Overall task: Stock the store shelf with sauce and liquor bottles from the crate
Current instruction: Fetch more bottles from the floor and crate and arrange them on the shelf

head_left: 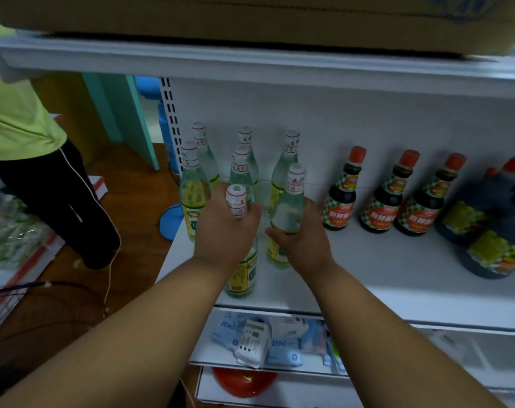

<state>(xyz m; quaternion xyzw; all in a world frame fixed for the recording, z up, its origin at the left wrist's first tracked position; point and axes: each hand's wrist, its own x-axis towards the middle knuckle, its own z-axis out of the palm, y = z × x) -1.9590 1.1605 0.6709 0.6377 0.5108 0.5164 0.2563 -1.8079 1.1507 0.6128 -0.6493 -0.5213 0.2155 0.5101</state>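
Head view: two clear liquor bottles stand at the front left of the white shelf, each held by one hand. The left hand is wrapped around the neck and shoulder of the front bottle, whose white-and-red cap shows above the knuckles and whose yellow-green label shows below the wrist. The right hand curls around the body of the second bottle, just to the right of the first; its base looks set on the shelf. Behind them stand five more clear bottles of the same kind in rows reaching back toward the white rear panel. Further right on the same shelf, well apart from the hands, three dark sauce bottles with red caps stand side by side, and beside them at the right edge are large dark jugs with yellow labels. A cardboard box sits on the shelf above. The lower shelf holds blue packets. At the left a person in a green shirt stands on the wooden floor.
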